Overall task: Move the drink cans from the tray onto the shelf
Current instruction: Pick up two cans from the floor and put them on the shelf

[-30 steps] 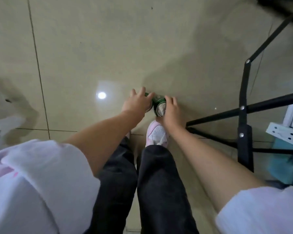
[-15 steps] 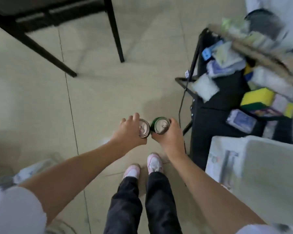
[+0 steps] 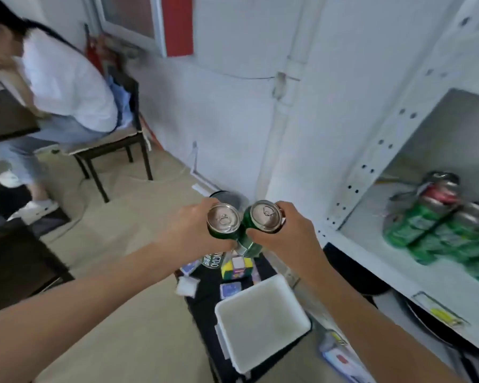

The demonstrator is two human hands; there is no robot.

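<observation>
Gripping a green can [image 3: 223, 221] around its side, the left hand [image 3: 192, 229] is closed, fingers wrapped from the nine o'clock side so that the silver lid with its pull tab faces upward. A second green can [image 3: 263, 217] is held in the same way by the right hand [image 3: 291, 233], whose thumb [image 3: 256, 235] is pressed against the can's near wall and whose fingers are curled over the three o'clock side. Both cans are held upright or nearly so in the air, side by side and touching or almost touching.

Below the hands, toward six o'clock, a white tray [image 3: 263, 319] is seen resting on a dark surface strewn with small coloured packets [image 3: 237, 268]; its visible inside appears bare. At three o'clock from the hands a white metal shelf [image 3: 393, 255] with perforated uprights is seen, and on it a blurred cluster of cans [image 3: 440, 225] is already standing, mostly green, with one red and silver can among them. The cans in hand are well short of the shelf board, out in front of its upright.

At ten o'clock, well apart, another person in a white shirt [image 3: 64, 81] is seated on a dark chair [image 3: 114, 150] near the wall. Beige floor tiles [image 3: 127, 217] are seen between.
</observation>
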